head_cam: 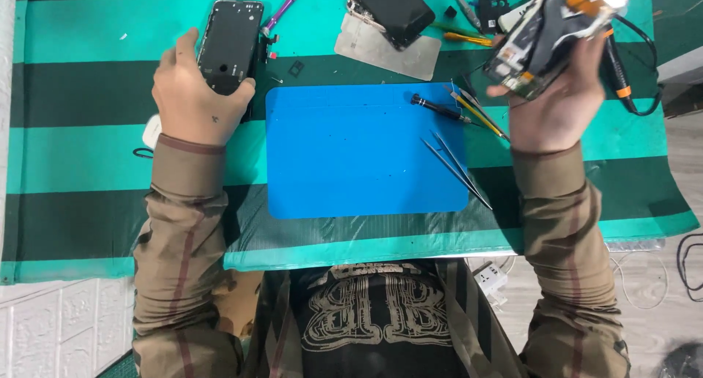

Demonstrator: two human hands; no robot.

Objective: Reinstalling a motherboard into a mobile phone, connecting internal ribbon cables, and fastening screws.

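Left hand (192,92) rests on the striped counter (88,166), fingers curled around a black phone back cover (231,45) lying left of the blue mat (351,158). Right hand (553,100) is raised above the counter's right side, gripping an opened phone body (545,34); tweezers (454,166) lie on the mat's right edge.

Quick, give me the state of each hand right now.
Left hand: closed on a black phone back cover.
Right hand: holding an opened phone body raised above the table.
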